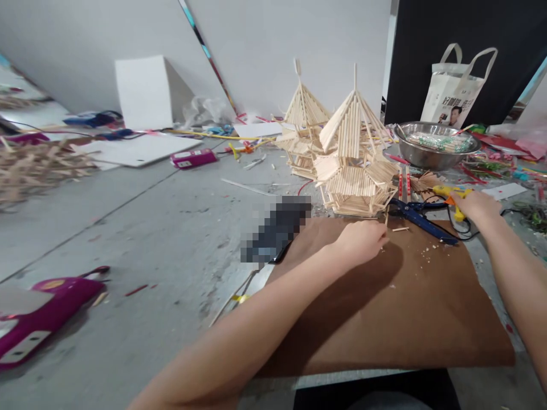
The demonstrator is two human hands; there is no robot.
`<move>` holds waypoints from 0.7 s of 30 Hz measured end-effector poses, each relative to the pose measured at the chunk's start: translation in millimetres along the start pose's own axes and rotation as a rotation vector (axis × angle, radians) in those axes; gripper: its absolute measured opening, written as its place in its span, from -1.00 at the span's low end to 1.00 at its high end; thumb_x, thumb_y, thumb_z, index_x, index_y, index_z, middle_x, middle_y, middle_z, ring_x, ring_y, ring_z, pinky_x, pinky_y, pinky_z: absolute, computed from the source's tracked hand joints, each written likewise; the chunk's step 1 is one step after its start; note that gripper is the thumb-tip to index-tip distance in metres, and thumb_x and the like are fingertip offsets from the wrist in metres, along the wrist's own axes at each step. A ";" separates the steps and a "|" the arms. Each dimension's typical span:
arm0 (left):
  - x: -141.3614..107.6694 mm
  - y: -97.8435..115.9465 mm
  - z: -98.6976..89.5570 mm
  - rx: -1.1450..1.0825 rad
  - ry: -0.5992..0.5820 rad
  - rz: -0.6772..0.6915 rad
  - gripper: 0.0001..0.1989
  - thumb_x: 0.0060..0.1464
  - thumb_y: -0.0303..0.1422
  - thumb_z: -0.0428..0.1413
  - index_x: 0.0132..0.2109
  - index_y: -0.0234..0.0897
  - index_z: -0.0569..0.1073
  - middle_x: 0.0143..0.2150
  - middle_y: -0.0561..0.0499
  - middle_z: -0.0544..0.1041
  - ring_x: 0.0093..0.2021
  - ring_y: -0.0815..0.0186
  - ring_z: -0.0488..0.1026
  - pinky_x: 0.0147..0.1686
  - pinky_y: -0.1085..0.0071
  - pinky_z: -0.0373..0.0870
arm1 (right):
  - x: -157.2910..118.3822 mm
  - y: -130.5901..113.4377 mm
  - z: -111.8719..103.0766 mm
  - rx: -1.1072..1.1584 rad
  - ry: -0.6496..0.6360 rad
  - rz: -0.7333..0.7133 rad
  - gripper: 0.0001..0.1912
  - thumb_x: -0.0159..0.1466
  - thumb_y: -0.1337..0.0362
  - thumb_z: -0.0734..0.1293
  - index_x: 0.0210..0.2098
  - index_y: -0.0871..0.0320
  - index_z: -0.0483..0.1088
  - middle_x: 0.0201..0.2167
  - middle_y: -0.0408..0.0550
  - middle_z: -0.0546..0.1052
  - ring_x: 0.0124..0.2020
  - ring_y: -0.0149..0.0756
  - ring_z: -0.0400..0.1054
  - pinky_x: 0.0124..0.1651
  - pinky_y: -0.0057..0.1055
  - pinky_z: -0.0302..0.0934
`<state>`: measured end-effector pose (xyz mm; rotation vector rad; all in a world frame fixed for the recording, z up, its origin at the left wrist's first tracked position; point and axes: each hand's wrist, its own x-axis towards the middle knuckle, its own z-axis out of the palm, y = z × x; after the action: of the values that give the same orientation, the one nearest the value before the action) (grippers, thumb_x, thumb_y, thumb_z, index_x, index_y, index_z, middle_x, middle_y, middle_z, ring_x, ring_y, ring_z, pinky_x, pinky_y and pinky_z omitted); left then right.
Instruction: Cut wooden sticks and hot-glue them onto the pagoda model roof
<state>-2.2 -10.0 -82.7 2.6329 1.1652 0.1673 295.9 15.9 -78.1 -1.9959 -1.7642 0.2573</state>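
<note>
My right hand [481, 208] is wrapped round a yellow glue gun [439, 191] with an orange trigger, to the right of the brown sheet [384, 324]. Over that sheet's far part, my left hand [363, 244] is closed, with a short thin wooden stick [387, 218] rising from its fingertips. Just beyond it stands a pagoda-like model of wooden sticks [352, 182] with a pointed roof. A similar stick model [301, 122] stands behind. Between my hands lies a blue-handled cutter [423, 221]. A loose stick piece [400, 229] rests near my left fingertips.
A dark phone [277, 230] lies left of the sheet. Behind on the right are a metal bowl [438, 151] of packaged sticks and a white bag [448, 94]. Magenta devices [55, 313] and a stick pile [38, 171] lie leftward.
</note>
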 end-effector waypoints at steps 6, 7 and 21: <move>2.2 -3.6 12.2 -0.004 0.079 0.040 -0.76 0.13 -0.36 -0.10 -0.26 -0.25 0.47 -0.23 -0.11 0.55 -0.26 0.20 0.49 -0.31 0.37 0.34 | -23.5 -61.6 12.0 -0.429 -0.022 -0.203 -0.75 0.25 0.18 0.15 -0.31 0.13 0.43 -0.24 0.06 0.50 -0.24 -0.20 0.38 -0.32 -0.38 0.15; 2.2 -4.8 12.1 0.002 0.092 0.037 -0.76 0.13 -0.36 -0.10 -0.26 -0.25 0.47 -0.23 -0.11 0.55 -0.26 0.21 0.49 -0.31 0.37 0.34 | -29.1 -73.1 20.9 -0.465 -0.144 -0.331 -0.75 0.26 0.19 0.15 -0.28 0.12 0.43 -0.19 0.04 0.49 -0.21 -0.20 0.38 -0.30 -0.39 0.15; 8.1 -5.3 -43.4 -0.303 0.417 0.036 -0.85 -0.01 -0.40 0.08 -0.51 -0.25 0.44 -0.56 0.02 0.43 -0.53 0.39 0.31 -0.50 0.49 0.14 | -33.8 -108.9 19.1 -0.113 -0.169 -0.615 -0.65 0.15 0.38 0.18 -0.08 0.16 0.36 -0.33 -0.04 0.50 -0.36 -0.33 0.35 -0.29 -0.42 0.16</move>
<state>-9.5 7.5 -42.4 2.4110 1.1016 0.8621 185.6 -5.3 -50.8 -1.4317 -2.4416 0.1252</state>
